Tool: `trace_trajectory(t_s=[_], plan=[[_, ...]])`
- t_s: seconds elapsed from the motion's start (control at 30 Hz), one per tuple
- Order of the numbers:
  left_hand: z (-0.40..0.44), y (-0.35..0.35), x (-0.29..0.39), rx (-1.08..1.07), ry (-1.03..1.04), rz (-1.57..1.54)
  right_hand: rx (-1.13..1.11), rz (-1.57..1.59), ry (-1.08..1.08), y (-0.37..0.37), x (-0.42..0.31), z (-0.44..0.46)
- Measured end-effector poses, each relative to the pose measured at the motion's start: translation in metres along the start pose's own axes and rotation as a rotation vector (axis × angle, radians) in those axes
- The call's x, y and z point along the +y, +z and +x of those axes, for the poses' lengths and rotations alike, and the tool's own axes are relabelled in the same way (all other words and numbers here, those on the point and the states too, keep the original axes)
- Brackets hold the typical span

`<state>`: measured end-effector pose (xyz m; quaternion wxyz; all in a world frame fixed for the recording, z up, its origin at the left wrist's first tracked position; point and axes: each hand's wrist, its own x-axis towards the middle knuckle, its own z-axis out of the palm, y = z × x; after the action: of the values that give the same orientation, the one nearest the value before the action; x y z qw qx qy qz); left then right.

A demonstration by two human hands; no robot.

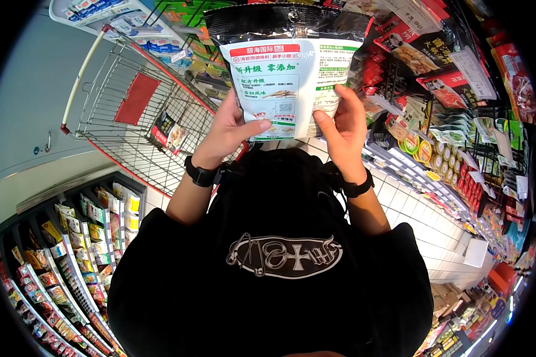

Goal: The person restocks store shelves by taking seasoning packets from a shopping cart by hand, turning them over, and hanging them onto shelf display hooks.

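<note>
A plastic food packet [301,77], white with a black top band and green and red print, is held up in front of my chest. Its printed side with small text faces me. My left hand [229,128] grips the lower left edge, thumb lying across the front. On the lower right side, my right hand [344,122] holds the packet with its thumb and a finger on the front. The fingers behind the packet are hidden. Both wrists wear black bands.
A wire shopping cart [161,137] stands at the left with a dark packet [168,132] inside. Hanging packets [405,50] and jars [443,157] line the right side. A shelf of packaged goods [77,250] is at lower left. White tiled floor [423,226] runs at right.
</note>
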<state>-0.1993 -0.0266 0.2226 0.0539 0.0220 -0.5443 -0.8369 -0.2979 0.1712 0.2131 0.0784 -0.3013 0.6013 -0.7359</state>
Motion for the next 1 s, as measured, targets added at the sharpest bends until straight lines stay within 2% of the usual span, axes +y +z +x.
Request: trace_trajectory(t_s=[0.37, 0.43, 0.63, 0.73, 0.77, 0.83, 0.87, 0.9, 0.97, 1.0], plan=[[-0.002, -0.004, 0.002, -0.022, 0.020, 0.060, 0.004, -0.079, -0.044, 0.004, -0.013, 0.005], [0.001, 0.003, 0.008, -0.005, 0.030, 0.099, -0.037, -0.655, -0.127, 0.004, -0.028, 0.013], [0.015, 0.028, 0.007, 0.081, 0.001, 0.178, -0.150, -0.668, 0.058, 0.004, -0.010, 0.006], [0.026, 0.026, -0.004, 0.071, 0.058, 0.447, -0.205, -0.610, 0.211, 0.007, -0.009, 0.004], [0.026, 0.027, -0.007, 0.071, 0.056, 0.447, -0.204, -0.610, 0.212, 0.011, -0.011, 0.005], [0.025, 0.039, -0.003, -0.046, 0.281, 0.954, -0.170, 0.036, 0.336, 0.020, -0.017, 0.009], [0.023, 0.047, -0.001, -0.065, 0.229, 1.148, -0.134, -0.002, 0.255, 0.019, -0.009, 0.010], [0.023, 0.047, -0.001, -0.066, 0.230, 1.150, -0.134, -0.002, 0.254, 0.015, -0.006, 0.012], [0.023, 0.046, -0.003, -0.115, 0.352, 1.210, -0.064, 0.130, 0.420, 0.003, -0.003, 0.015], [0.023, 0.041, -0.003, -0.180, 0.336, 1.161, 0.037, 0.280, 0.420, 0.004, -0.005, 0.017]])
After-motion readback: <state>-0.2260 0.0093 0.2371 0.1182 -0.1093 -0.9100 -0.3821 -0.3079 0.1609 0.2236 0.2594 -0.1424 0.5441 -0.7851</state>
